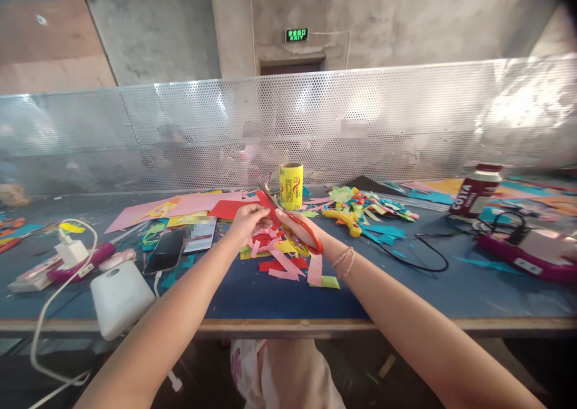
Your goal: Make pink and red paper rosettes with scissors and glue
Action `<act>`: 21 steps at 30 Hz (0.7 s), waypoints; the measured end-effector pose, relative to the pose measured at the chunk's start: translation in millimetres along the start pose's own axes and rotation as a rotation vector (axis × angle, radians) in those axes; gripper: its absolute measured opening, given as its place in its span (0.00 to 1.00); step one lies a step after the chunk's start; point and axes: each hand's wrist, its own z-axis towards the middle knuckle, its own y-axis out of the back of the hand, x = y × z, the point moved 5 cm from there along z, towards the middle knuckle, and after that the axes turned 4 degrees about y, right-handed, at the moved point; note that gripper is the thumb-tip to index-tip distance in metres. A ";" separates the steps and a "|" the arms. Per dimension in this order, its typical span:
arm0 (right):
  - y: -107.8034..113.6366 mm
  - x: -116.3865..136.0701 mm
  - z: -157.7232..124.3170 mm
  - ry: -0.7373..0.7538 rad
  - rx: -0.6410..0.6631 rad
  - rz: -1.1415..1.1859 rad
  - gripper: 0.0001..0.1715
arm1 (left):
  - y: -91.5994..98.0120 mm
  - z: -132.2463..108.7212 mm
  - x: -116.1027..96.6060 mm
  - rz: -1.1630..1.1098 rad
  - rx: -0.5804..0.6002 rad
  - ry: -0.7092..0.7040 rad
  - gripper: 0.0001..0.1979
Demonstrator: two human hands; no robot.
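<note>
My left hand (251, 221) pinches a red paper strip (267, 202) between thumb and fingers. Close beside it, my right hand (301, 227) is closed around scissors with orange-red handles (317, 241); their blades are largely hidden behind the paper and fingers. A larger red paper sheet (228, 209) lies just past my left hand. Beneath both hands, pink paper strips (285, 263) and red and yellow scraps are heaped on the dark blue tabletop (256, 304). Right behind the hands stands a yellow cardboard tube (292, 185).
Left are a phone (166, 251), a white power bank (121, 295) at the edge, and a charger (72, 250) with cable. Right are a yellow glue gun (345, 220), a paper-scrap pile (360, 202), a brown bottle (476, 190) and a purple power strip (527, 259). A perforated metal panel (306, 109) stands behind.
</note>
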 end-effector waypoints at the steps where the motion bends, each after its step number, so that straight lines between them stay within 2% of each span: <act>1: 0.6 -0.7 0.1 -0.003 -0.008 -0.013 0.30 | -0.4 -0.2 0.1 -0.004 0.000 0.001 0.06; 9: 1.5 3.0 -3.9 -0.041 -0.028 -0.061 0.30 | 1.6 0.8 0.4 0.004 0.011 0.028 0.05; 14: -2.5 5.9 -5.1 -0.014 0.049 0.055 0.32 | -4.1 -3.0 3.6 0.031 0.072 0.069 0.06; 21: 0.7 -0.6 -1.6 -0.032 0.000 -0.035 0.34 | -3.3 -2.8 5.0 0.039 0.086 0.072 0.08</act>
